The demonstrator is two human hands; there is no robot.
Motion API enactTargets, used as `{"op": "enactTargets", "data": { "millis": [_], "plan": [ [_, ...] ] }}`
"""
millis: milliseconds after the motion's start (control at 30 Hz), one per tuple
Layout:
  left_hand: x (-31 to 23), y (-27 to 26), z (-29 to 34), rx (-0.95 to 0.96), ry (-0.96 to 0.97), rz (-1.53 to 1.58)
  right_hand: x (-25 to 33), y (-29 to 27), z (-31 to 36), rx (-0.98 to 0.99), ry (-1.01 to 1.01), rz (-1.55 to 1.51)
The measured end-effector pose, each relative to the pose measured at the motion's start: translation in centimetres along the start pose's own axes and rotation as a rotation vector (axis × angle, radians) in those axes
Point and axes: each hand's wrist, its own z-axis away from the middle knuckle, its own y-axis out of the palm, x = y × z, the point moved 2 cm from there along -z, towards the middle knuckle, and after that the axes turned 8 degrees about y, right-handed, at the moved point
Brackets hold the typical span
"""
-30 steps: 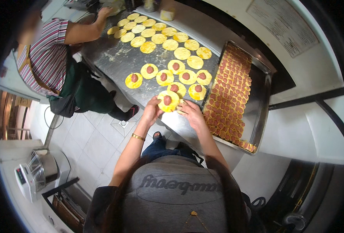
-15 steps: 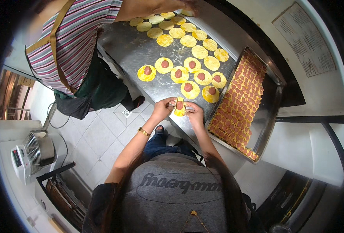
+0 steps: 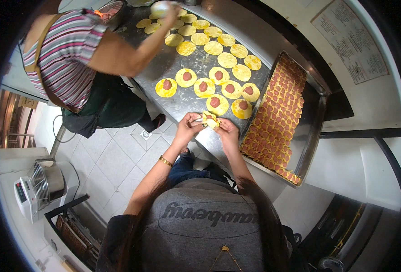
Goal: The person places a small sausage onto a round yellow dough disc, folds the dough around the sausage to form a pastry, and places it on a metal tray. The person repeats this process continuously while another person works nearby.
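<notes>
The left hand (image 3: pixel 188 126) and right hand (image 3: pixel 228 130) pinch opposite sides of the folded yellow wrapper (image 3: pixel 211 121) above the near edge of the steel table (image 3: pixel 182 105), where uneven pressure could split it or squeeze out the pink filling (image 3: pixel 209 117), and slackened fingers could drop it.

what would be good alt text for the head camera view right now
A person's left hand and right hand pinch a folded yellow dough piece at a metal table. Beyond lie flat dough rounds, several topped with pink filling; a tray of small pink-and-yellow pieces sits right, a co-worker left.
</notes>
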Motion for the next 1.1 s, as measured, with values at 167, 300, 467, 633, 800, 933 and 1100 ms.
{"op": "enactTargets", "data": {
  "millis": [167,300,467,633,800,933,1100],
  "plan": [
    [-0.2,-0.8,0.3,0.056,-0.129,-0.019,-0.6,-1.1,-0.9,0.03,0.054,0.132],
    [2.0,-1.3,0.1,0.06,0.096,-0.318,-0.2,-0.7,-0.5,0.096,0.056,0.209],
    [1.8,0.1,0.8,0.099,0.199,-0.476,-0.3,-0.7,0.0,-0.013,-0.09,0.6],
    [1.3,0.8,1.2,0.147,0.156,-0.599,0.1,-0.7,-0.1,-0.019,-0.292,0.825],
    [1.0,1.2,0.9,0.076,0.134,-0.644,0.8,-0.1,-0.2,0.014,-0.403,0.925],
    [0.7,1.8,0.6,0.12,0.127,-0.881,0.9,0.0,-0.3,-0.008,-0.431,0.969],
    [1.4,1.0,0.5,0.168,0.144,-0.714,1.5,-0.5,0.3,-0.042,-0.507,0.998]
  ]
}}
